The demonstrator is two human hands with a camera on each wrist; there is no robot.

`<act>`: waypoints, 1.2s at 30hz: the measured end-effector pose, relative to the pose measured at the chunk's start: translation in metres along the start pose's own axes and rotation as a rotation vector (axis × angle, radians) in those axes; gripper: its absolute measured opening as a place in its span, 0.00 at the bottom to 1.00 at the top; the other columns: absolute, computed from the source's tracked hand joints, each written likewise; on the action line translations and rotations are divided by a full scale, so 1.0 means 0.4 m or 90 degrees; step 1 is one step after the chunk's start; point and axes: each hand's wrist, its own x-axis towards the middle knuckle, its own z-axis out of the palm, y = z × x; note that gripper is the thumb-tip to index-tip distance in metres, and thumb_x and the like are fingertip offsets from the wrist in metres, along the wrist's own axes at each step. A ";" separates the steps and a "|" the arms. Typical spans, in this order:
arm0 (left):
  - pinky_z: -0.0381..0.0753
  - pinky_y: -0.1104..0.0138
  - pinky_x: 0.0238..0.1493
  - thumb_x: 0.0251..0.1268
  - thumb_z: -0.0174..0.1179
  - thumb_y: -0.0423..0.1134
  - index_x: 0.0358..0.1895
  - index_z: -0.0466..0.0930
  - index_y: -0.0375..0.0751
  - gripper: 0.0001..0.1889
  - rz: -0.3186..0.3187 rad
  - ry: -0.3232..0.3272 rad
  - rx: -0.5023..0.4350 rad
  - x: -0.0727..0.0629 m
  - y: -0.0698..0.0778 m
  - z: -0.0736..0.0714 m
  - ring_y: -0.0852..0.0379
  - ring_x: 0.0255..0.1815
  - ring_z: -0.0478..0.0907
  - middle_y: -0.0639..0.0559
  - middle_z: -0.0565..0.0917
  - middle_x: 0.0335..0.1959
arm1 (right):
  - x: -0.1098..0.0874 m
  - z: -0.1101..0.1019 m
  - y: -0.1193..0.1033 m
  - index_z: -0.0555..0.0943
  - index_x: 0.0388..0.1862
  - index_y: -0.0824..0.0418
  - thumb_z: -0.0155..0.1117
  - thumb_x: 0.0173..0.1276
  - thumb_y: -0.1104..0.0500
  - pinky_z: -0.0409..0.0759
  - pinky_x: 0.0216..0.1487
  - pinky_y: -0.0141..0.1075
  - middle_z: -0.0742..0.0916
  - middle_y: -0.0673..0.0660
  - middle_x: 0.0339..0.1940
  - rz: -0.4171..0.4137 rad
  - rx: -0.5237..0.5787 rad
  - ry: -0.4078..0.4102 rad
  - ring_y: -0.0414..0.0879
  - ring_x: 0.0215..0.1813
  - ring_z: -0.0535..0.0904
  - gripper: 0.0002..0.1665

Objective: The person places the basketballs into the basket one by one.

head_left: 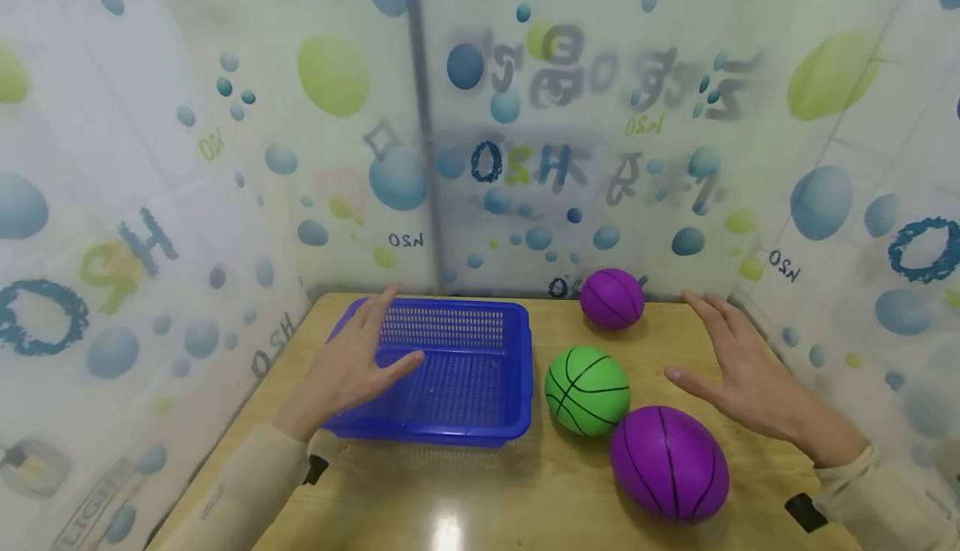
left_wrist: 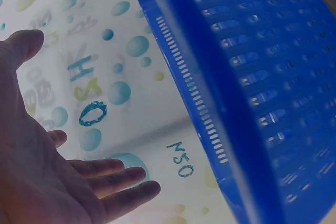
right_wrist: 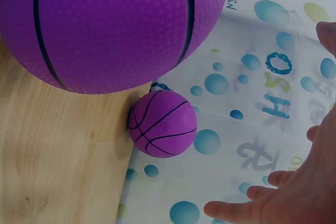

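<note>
My left hand [head_left: 348, 372] is raised over the left part of a blue plastic basket [head_left: 523, 368], fingers straight and thumb spread. In the left wrist view that hand [left_wrist: 68, 177] holds nothing, and the basket's slotted side [left_wrist: 247, 77] is beside it. My right hand [head_left: 750, 376] hovers at the right with fingers extended, right of a green basketball [head_left: 587, 391] and a near purple basketball [head_left: 670, 463]. A second purple basketball [head_left: 612, 298] sits farther back. The right wrist view shows both purple balls, near [right_wrist: 115, 24] and far [right_wrist: 163, 123], apart from the right hand [right_wrist: 294, 192].
The wooden table [head_left: 390, 509] carries the basket at left and the balls at right. A curtain [head_left: 525, 117] printed with bubbles and H2O lettering encloses the back and both sides, right at the table's far edge.
</note>
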 end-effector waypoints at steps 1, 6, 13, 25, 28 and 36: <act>0.77 0.27 0.73 0.77 0.62 0.71 0.95 0.38 0.50 0.58 0.001 0.002 -0.005 -0.006 -0.005 0.003 0.24 0.83 0.66 0.28 0.59 0.89 | -0.005 0.005 0.002 0.44 0.97 0.47 0.75 0.77 0.44 0.69 0.63 0.85 0.56 0.75 0.90 0.001 0.008 0.005 0.80 0.83 0.58 0.64; 0.71 0.28 0.78 0.78 0.64 0.68 0.94 0.40 0.47 0.57 -0.003 0.006 -0.038 -0.030 -0.032 0.014 0.27 0.86 0.61 0.31 0.58 0.90 | -0.025 0.027 0.011 0.41 0.97 0.45 0.75 0.77 0.46 0.69 0.65 0.82 0.57 0.72 0.90 0.015 0.053 0.013 0.76 0.84 0.57 0.65; 0.64 0.28 0.83 0.77 0.67 0.62 0.93 0.44 0.41 0.56 -0.033 0.026 -0.064 -0.056 -0.068 0.026 0.26 0.88 0.57 0.31 0.56 0.91 | -0.041 0.038 0.017 0.34 0.96 0.40 0.72 0.81 0.48 0.75 0.61 0.84 0.56 0.77 0.87 0.060 0.129 -0.001 0.80 0.81 0.60 0.66; 0.62 0.24 0.81 0.75 0.71 0.55 0.91 0.50 0.35 0.54 -0.045 0.090 -0.132 -0.109 -0.127 0.034 0.23 0.85 0.61 0.26 0.61 0.87 | -0.062 0.057 0.031 0.34 0.96 0.40 0.67 0.85 0.53 0.74 0.64 0.86 0.50 0.71 0.93 0.093 0.231 0.020 0.85 0.82 0.59 0.61; 0.62 0.23 0.80 0.74 0.73 0.53 0.91 0.51 0.35 0.54 -0.037 0.109 -0.145 -0.121 -0.143 0.040 0.22 0.84 0.63 0.25 0.62 0.86 | -0.067 0.068 0.032 0.36 0.96 0.38 0.64 0.86 0.53 0.73 0.65 0.86 0.50 0.71 0.93 0.099 0.254 0.032 0.85 0.83 0.59 0.58; 0.62 0.22 0.79 0.74 0.73 0.54 0.91 0.51 0.36 0.54 -0.059 0.113 -0.134 -0.153 -0.169 0.062 0.22 0.83 0.62 0.26 0.62 0.86 | -0.088 0.091 0.026 0.38 0.96 0.37 0.58 0.88 0.53 0.74 0.65 0.85 0.50 0.73 0.92 0.103 0.292 0.033 0.85 0.83 0.58 0.52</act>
